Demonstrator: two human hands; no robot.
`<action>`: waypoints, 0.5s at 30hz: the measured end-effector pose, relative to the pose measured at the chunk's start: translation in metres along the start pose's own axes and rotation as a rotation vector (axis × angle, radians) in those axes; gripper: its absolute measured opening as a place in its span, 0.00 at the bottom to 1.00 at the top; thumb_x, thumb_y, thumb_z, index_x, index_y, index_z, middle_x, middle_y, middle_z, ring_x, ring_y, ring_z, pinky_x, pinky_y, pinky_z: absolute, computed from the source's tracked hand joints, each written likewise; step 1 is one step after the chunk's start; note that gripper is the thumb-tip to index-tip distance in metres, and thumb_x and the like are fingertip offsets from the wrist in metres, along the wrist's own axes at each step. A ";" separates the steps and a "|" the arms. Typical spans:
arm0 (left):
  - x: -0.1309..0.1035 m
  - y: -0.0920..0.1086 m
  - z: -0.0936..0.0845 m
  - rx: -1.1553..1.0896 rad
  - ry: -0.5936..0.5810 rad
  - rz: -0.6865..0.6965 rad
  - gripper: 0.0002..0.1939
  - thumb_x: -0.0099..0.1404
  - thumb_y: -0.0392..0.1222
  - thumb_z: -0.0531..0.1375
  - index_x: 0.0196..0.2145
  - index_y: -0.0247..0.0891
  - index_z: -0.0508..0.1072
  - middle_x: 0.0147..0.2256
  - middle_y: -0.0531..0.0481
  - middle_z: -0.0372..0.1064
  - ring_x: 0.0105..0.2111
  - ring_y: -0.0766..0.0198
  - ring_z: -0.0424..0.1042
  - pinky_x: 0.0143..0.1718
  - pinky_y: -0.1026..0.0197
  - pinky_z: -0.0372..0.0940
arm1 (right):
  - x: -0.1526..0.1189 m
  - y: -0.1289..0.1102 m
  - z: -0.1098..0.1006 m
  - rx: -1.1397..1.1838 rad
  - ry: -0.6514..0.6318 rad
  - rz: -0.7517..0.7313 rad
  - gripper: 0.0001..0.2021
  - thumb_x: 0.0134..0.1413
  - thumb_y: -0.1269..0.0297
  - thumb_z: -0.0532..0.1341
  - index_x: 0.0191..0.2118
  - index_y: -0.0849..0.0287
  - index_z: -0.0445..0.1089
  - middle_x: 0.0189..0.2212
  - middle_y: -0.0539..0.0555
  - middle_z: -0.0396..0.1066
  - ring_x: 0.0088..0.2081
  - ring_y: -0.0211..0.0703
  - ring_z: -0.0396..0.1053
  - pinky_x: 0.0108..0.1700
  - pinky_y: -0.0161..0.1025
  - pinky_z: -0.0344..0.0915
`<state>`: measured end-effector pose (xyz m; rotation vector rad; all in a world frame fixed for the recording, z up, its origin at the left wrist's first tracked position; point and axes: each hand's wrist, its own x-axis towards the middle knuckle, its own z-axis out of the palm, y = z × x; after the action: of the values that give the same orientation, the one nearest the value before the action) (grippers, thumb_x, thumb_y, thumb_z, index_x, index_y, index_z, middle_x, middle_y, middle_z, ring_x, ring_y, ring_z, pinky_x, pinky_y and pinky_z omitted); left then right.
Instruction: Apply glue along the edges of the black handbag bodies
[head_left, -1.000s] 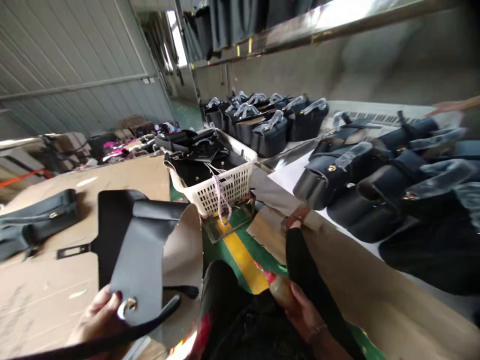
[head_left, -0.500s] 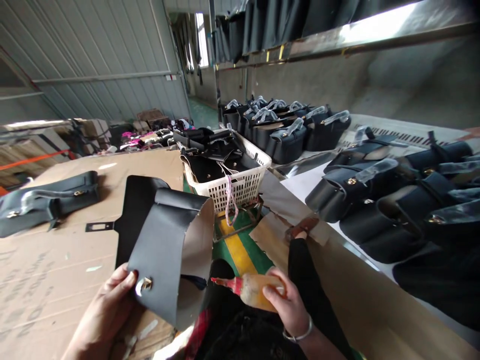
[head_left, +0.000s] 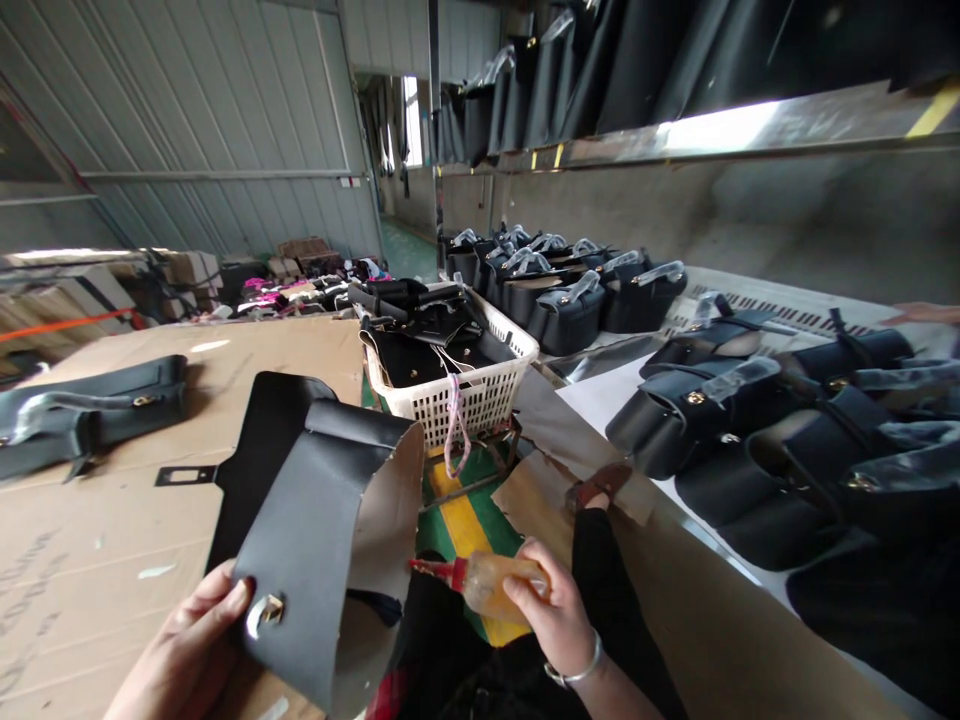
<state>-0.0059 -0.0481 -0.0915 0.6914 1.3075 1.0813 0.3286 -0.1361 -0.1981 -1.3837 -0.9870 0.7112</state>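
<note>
My left hand (head_left: 196,635) grips the lower left edge of a black handbag body (head_left: 311,530), thumb on the front near a gold clasp. The bag is tilted, with its bare tan inside showing on the right. Beside it on the cardboard lies a black flap piece (head_left: 274,455) with a slotted tab; whether it joins the bag is hidden. Wrapped in my right hand (head_left: 551,605) is a squeeze bottle (head_left: 491,585) of amber liquid, probably glue. Its red nozzle points left, close to the bag's open right edge.
A white plastic basket (head_left: 469,390) full of black pieces stands ahead, a pink cord hanging from it. Finished-looking black bags (head_left: 712,400) line the right side. Another bag (head_left: 90,410) lies on the cardboard-covered table (head_left: 82,550). Part of another person's hand (head_left: 926,313) shows at the far right.
The view has tilted up a little, so most things sit lower. Both hands keep their holds, and the bottle's nozzle stays near the bag's edge.
</note>
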 end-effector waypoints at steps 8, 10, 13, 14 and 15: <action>-0.014 0.007 0.020 0.011 -0.013 0.036 0.24 0.34 0.52 0.78 0.31 0.48 0.78 0.25 0.53 0.76 0.29 0.50 0.77 0.22 0.59 0.72 | -0.012 0.002 -0.002 0.060 -0.107 0.035 0.12 0.49 0.55 0.67 0.30 0.57 0.69 0.26 0.49 0.65 0.29 0.42 0.64 0.32 0.36 0.66; -0.011 0.007 0.017 0.006 -0.015 0.000 0.25 0.34 0.49 0.78 0.32 0.48 0.78 0.25 0.52 0.76 0.31 0.47 0.78 0.22 0.57 0.72 | -0.011 0.001 -0.004 0.036 -0.098 0.032 0.11 0.49 0.56 0.66 0.29 0.57 0.68 0.25 0.48 0.64 0.28 0.41 0.64 0.32 0.36 0.66; -0.007 0.007 0.001 0.000 0.003 -0.075 0.27 0.30 0.44 0.79 0.31 0.46 0.78 0.25 0.52 0.76 0.30 0.46 0.77 0.21 0.56 0.72 | -0.009 0.004 -0.005 -0.010 -0.033 0.026 0.11 0.49 0.57 0.66 0.28 0.56 0.67 0.25 0.48 0.63 0.28 0.41 0.64 0.31 0.36 0.66; -0.007 0.006 -0.003 -0.009 0.009 -0.077 0.28 0.30 0.43 0.79 0.32 0.46 0.78 0.25 0.53 0.76 0.29 0.48 0.77 0.21 0.57 0.72 | -0.008 0.005 -0.004 -0.014 -0.011 0.033 0.11 0.49 0.56 0.66 0.28 0.56 0.67 0.25 0.48 0.64 0.28 0.41 0.65 0.31 0.36 0.66; -0.007 0.006 -0.004 -0.033 0.015 -0.079 0.28 0.30 0.42 0.79 0.33 0.46 0.78 0.25 0.53 0.76 0.29 0.49 0.77 0.21 0.59 0.72 | -0.008 0.006 -0.003 -0.014 0.004 0.040 0.11 0.49 0.55 0.66 0.29 0.56 0.68 0.26 0.49 0.66 0.28 0.42 0.66 0.31 0.37 0.67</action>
<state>-0.0105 -0.0529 -0.0844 0.6036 1.3165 1.0436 0.3287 -0.1442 -0.2046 -1.4196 -0.9648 0.7318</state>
